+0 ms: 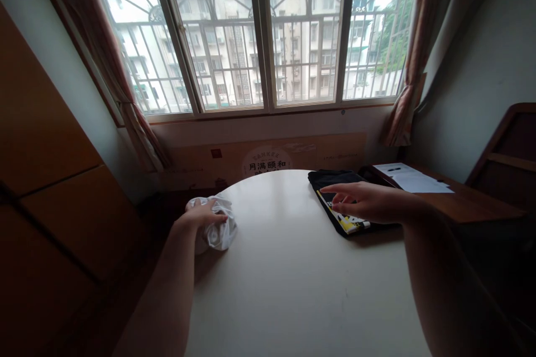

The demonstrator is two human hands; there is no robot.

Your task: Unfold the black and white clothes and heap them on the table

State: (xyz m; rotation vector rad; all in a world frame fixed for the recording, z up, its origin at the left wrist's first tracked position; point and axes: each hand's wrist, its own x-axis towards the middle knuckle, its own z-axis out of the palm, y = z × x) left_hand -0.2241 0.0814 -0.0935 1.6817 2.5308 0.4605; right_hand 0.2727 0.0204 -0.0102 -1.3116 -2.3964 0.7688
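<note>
At the left edge of the white table (274,268), my left hand (201,214) rests over a crumpled white plastic bag (224,232), its fingers curled onto the bag and partly hidden by it. A folded black T-shirt (329,178) with a yellow and white print lies on the right side of the table. Just above that shirt is my right hand (360,199), fingers loosely stretched toward the left with nothing held. Whether its fingertips touch the cloth I cannot tell.
Beyond the table a printed box or board (192,162) stands under a barred window (268,39). On the right, a brown wooden desk (477,206) carries white papers (419,180) and a dark pen, with a chair (508,148) behind. A wooden cabinet (62,223) is at left.
</note>
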